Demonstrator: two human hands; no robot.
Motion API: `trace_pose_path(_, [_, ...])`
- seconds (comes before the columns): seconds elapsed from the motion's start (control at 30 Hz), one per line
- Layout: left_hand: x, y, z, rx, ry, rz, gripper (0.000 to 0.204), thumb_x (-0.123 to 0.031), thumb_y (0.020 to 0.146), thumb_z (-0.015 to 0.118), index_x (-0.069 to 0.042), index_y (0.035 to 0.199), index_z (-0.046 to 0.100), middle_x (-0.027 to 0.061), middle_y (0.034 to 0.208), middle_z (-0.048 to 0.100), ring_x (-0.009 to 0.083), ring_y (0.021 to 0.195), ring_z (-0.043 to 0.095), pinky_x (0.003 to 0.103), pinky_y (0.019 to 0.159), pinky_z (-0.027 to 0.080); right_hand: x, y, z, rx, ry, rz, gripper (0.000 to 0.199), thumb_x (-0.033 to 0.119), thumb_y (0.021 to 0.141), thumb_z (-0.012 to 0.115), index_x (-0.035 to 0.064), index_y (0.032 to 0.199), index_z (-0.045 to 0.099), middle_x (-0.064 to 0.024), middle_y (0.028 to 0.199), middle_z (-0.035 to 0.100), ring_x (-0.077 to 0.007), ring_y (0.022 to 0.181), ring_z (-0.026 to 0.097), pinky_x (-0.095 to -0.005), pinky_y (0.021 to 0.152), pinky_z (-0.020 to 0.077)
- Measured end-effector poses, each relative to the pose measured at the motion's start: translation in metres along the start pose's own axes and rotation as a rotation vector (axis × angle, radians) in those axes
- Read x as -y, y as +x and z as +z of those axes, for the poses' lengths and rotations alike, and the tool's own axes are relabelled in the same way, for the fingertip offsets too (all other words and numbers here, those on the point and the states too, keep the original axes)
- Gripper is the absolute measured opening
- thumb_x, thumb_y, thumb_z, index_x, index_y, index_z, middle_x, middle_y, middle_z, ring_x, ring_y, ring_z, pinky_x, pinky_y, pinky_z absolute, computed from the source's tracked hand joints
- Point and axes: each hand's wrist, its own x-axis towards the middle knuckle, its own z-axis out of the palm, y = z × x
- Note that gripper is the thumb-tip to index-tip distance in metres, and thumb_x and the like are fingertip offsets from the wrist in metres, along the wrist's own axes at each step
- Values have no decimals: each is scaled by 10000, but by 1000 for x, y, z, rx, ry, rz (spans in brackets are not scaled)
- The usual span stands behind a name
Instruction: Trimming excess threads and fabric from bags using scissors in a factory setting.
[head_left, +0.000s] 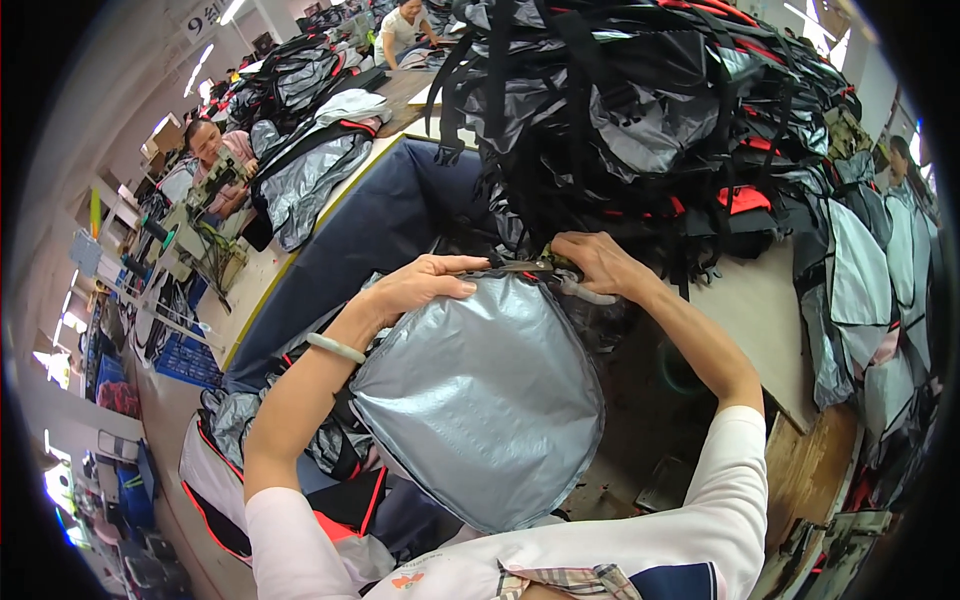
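A rounded silver bag piece (480, 395) with a dark seamed edge hangs in front of me, its surface wrinkled and shiny. My left hand (425, 284) is closed on its upper edge, thumb on the silver side and index finger stretched to the right. At the upper right of the same edge, my right hand (597, 264) grips scissors (522, 267). Their metal blades point left along the edge, toward my left fingertips, and a pale wrapped handle shows below the hand. Whether the blades touch the material I cannot tell.
A tall pile of black, silver and red bags (620, 110) with dangling straps rises ahead. Dark blue cloth (350, 230) lines the area to the left. A sewing machine (190, 220) and a co-worker (215, 160) are farther left. Silver pieces (860, 270) hang at right.
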Motion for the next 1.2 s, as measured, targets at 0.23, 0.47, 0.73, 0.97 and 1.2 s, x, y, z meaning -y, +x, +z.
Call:
trace_pose_path(0.23, [-1,-6,-1,-19,-39,-37,477,-58,839,589,-18,1300,472,26,1009,620,44,849,564,190,790,460,2,11,-10,116,-23,1,332,290,674,655,21,830,539,-125,771,568,-347,732,565,-423,608,438])
trace_pose_path(0.47, [3,-6,0,-4,18,16,472,-88,847,587,-25,1301,476,10,1006,616,44,858,546,188,790,439,0,11,-4,0,-54,-90,309,269,657,651,17,792,536,-135,714,555,-362,699,556,-430,579,433])
trace_pose_path(0.73, [17,-16,-20,-90,337,132,267,-168,841,619,-8,1053,648,-25,742,566,42,684,465,198,649,400,21,-13,13,-179,-17,58,274,202,673,677,-6,765,523,-180,679,529,-397,642,540,-427,550,416])
trace_pose_path(0.97, [42,-139,-97,-1219,1123,231,229,-237,832,560,-35,883,657,160,740,634,268,681,620,363,638,465,24,-157,34,-455,-85,672,358,311,751,702,1,798,530,-149,588,428,-278,521,398,-370,511,362])
trace_pose_path(1.2, [77,-321,-171,-1806,578,678,500,-162,796,717,-64,479,344,-84,536,272,40,535,224,262,451,183,80,-307,33,-655,-263,1051,331,194,759,707,-3,657,460,-114,522,416,-159,498,387,-359,482,370])
